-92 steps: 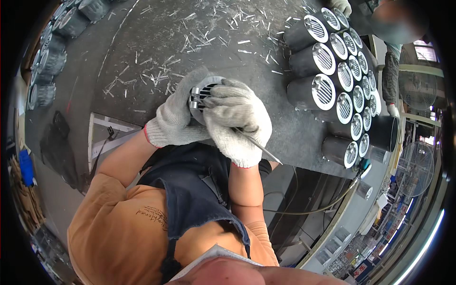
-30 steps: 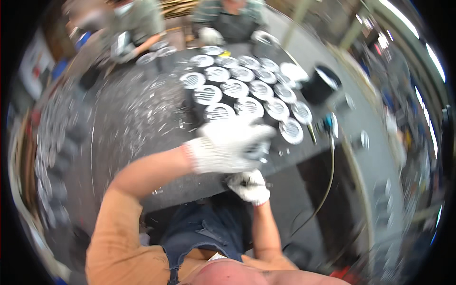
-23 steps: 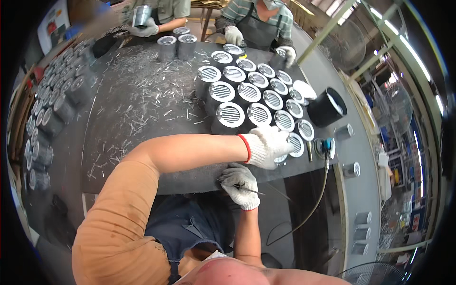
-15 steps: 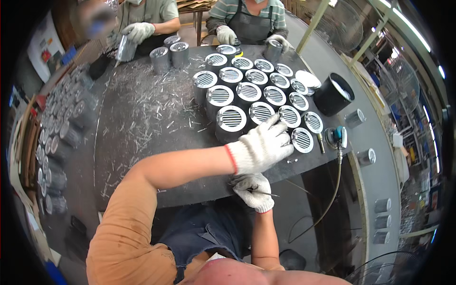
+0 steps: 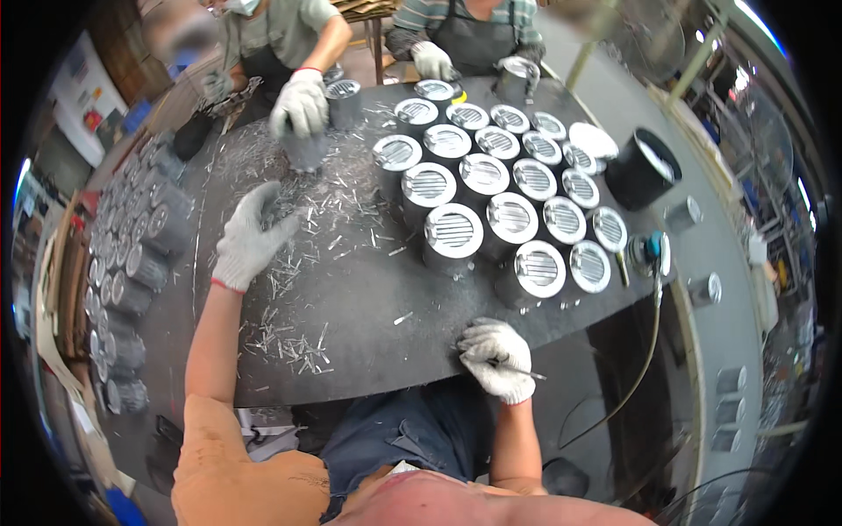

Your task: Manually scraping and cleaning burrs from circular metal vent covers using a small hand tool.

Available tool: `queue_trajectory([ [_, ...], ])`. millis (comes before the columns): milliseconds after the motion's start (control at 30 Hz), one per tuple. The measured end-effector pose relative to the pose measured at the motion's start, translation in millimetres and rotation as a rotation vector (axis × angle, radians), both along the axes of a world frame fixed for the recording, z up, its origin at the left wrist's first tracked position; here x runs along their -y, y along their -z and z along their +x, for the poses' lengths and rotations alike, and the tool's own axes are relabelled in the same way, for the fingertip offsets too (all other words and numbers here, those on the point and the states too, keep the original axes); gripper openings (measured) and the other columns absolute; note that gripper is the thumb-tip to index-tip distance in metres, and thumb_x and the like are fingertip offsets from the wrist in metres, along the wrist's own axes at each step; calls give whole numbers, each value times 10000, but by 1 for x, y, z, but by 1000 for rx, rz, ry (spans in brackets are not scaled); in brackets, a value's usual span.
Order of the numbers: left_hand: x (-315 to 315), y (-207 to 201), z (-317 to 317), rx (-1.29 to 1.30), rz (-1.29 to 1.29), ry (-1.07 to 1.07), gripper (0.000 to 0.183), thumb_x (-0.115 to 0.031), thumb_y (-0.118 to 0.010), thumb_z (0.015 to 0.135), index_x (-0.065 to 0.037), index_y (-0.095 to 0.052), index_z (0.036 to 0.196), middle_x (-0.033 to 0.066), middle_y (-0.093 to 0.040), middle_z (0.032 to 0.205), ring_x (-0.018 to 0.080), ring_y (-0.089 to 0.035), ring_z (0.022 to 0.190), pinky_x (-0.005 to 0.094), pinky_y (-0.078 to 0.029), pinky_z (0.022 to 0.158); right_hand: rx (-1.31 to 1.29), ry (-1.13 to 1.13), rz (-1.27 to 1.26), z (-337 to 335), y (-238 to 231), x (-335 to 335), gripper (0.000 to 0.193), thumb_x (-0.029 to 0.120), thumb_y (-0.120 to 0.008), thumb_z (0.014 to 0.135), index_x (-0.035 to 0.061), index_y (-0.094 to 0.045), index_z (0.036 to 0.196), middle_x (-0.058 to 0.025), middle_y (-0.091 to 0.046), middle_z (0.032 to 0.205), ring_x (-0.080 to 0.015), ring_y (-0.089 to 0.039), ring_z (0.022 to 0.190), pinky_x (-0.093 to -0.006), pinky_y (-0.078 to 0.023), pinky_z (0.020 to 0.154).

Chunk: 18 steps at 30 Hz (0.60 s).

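Left hand (image 5: 253, 235) empty, fingers spread above counter (image 5: 377, 307); blurred metal cylinder (image 5: 307, 156) just beyond, to right, under co-worker's glove (image 5: 301, 103). Right hand (image 5: 497, 358) grips thin metal tool (image 5: 528, 373).

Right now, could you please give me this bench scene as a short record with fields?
Left hand: gloved, open, over the table near metal slivers
Right hand: gloved, closed on a thin tool
Right of centre: grate-topped cylinders, upright in rows
Beyond them: black bucket
Far side: co-worker's gloved hand on another cylinder
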<state>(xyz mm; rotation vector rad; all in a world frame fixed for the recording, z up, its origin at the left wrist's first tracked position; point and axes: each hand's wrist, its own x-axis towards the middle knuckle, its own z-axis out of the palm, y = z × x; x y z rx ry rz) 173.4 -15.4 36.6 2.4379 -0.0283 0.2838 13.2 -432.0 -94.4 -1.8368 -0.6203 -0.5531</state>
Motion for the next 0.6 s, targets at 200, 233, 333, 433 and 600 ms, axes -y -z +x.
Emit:
queue_trajectory([
  [200, -34, 35, 77, -67, -79, -138, 1104, -453, -908, 825, -34, -378, 1698, 235, -532, 1662, 374, -527, 1541, 450, -414, 1280, -84, -15, 1, 0, -3, -5, 202, 25, -891, 791, 109, -709, 820, -105, -831, 941, -315, -812, 994, -538, -601, 1050],
  [233, -36, 43, 86, -103, -187, -115, 1171, -458, -918, 809, -27, -322, 1721, 254, -510, 1675, 382, -505, 1559, 454, -397, 1293, -90, -40, -27, -1, -2, -6, 202, 25, -891, 791, 109, -709, 820, -105, -831, 941, -315, -812, 994, -538, -601, 1050],
  [333, -37, 55, 120, -29, -26, -106, 1202, -463, -925, 797, -6, -306, 1721, 279, -477, 1691, 393, -472, 1579, 459, -384, 1305, -122, 59, 42, 0, 3, -9, 220, 7, -897, 787, 121, -717, 843, -101, -831, 964, -314, -810, 1004, -525, -617, 1041],
  [433, -32, 49, 159, 63, -110, -42, 1233, -495, -935, 772, 0, -315, 1715, 293, -436, 1711, 401, -440, 1595, 470, -364, 1321, -153, 80, 65, 0, 7, -12, 242, 3, -908, 794, 112, -694, 828, -102, -832, 954, -312, -811, 1014, -523, -613, 1045],
  [600, -15, 30, 208, 66, 75, -24, 1111, -566, -889, 759, -136, -447, 1683, 241, -515, 1645, 429, -534, 1516, 498, -442, 1266, -182, 79, 52, -3, 11, -9, 235, 4, -923, 782, 87, -711, 841, -129, -833, 959, -335, -811, 1010, -527, -606, 1049],
])
